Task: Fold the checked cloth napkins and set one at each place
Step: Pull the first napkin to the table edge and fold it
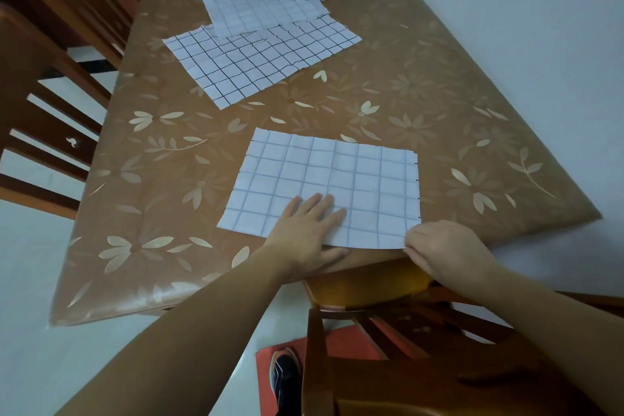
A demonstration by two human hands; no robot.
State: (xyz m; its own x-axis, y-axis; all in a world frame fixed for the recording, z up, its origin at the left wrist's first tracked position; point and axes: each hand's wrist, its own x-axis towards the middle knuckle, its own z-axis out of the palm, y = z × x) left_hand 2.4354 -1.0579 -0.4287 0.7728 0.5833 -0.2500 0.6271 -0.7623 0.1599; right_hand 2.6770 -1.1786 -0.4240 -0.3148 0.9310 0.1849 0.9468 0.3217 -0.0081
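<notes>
Rectangular table (422, 84) under a glossy brown cover printed with pale flowers and leaves, set on a pale, evenly lit floor (30, 280), with a slatted wooden chair (44, 132) at the left side, a second wooden chair (388, 375) at the near edge, and a red mat (341, 346) beneath the latter.

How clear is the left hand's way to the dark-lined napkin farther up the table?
Probably yes: only bare tablecloth lies between the left hand, flat on the near napkin, and the dark-lined napkin.
</notes>
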